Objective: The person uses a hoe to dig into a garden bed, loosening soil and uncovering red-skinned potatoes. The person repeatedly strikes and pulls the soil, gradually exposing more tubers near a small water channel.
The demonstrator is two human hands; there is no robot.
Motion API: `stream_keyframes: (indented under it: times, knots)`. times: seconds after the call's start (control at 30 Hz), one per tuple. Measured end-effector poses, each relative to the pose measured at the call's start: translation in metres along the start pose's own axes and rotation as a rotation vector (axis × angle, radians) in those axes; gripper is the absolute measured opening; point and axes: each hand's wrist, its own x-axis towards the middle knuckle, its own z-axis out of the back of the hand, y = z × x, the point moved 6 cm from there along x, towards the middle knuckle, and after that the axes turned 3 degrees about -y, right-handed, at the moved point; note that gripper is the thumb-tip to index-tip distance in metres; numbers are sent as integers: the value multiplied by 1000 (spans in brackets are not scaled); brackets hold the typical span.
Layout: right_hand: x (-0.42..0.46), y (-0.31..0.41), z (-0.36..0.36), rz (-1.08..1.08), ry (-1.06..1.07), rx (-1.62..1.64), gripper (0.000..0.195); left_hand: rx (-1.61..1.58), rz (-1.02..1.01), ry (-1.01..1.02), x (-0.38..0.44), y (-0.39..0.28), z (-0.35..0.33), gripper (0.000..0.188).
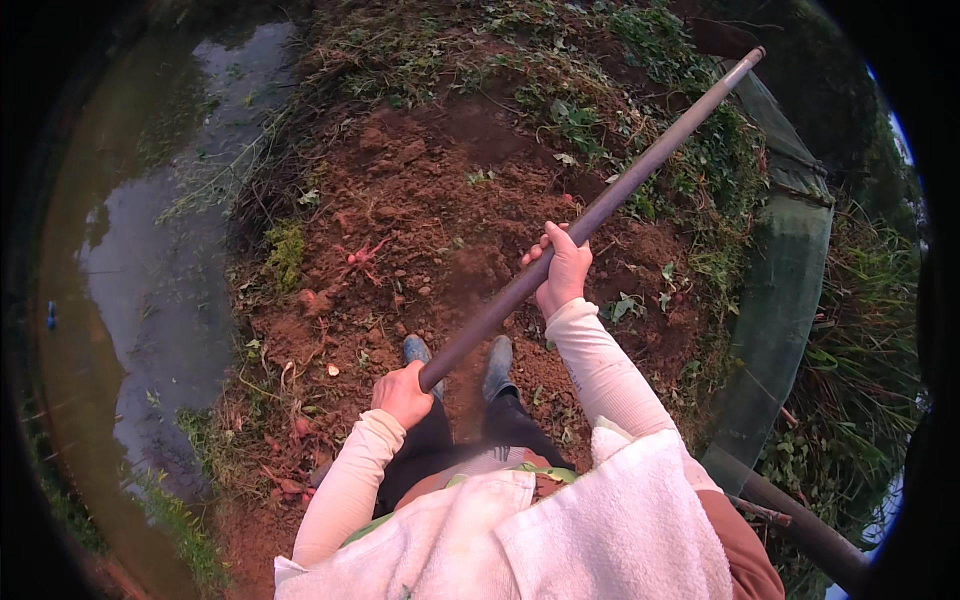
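A long wooden tool handle slants from low centre up to the upper right, raised over the dug soil. My left hand wraps around its near end, close to my body. Further up, my right hand grips the shaft. At the far end a dark shape lies beside the handle; whether it is a hoe blade I cannot tell. Under the handle is loose reddish-brown soil. A cluster of red-skinned sweet potatoes rests on the soil, left of the handle.
Water borders the bank on the left. Green netting runs along the right side. Leafy vines cover the ground ahead. More reddish roots lie at lower left. My boots stand on the soil.
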Motion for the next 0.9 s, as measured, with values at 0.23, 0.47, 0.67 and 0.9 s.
stream_keyframes:
  times: [0.23,0.47,0.67,0.9]
  knots:
    - [49,-40,76,-165,-170,-146,20,7,41,210,4,-24,-41,25]
    - [-23,-177,139,-660,-256,-312,15,-150,292,584,-90,26,-42,43]
    - [9,-135,107,-644,-266,-102,22,-455,420,799,-60,-54,16,28]
    - [60,-71,38,-602,-217,187,28,-226,415,799,10,-140,100,28]
